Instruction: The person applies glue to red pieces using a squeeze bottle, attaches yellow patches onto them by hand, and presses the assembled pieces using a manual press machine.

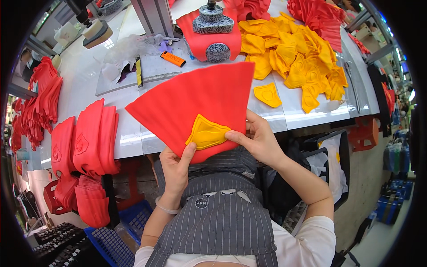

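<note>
Between my two hands a red fan-shaped sheet (pixel 200 89) is held up over the table's near edge, its wide side away from me. A yellow molded piece (pixel 207 135) lies on its narrow end, a raised curved shape on its face. My left hand (pixel 177 169) pinches the sheet's near left edge, thumb on the yellow piece's lower left corner. The thumb of my right hand (pixel 260 139) presses the yellow piece's right corner, and the fingers behind grip the sheet's right edge. Most fingertips are hidden behind the sheet.
Loose yellow pieces (pixel 307 62) are heaped at the back right, with one yellow piece (pixel 267 95) apart. A speckled press block (pixel 213 22) stands over another red sheet. An orange cutter (pixel 173 58) lies mid-table. Stacked red pieces (pixel 91 138) overhang the left edge.
</note>
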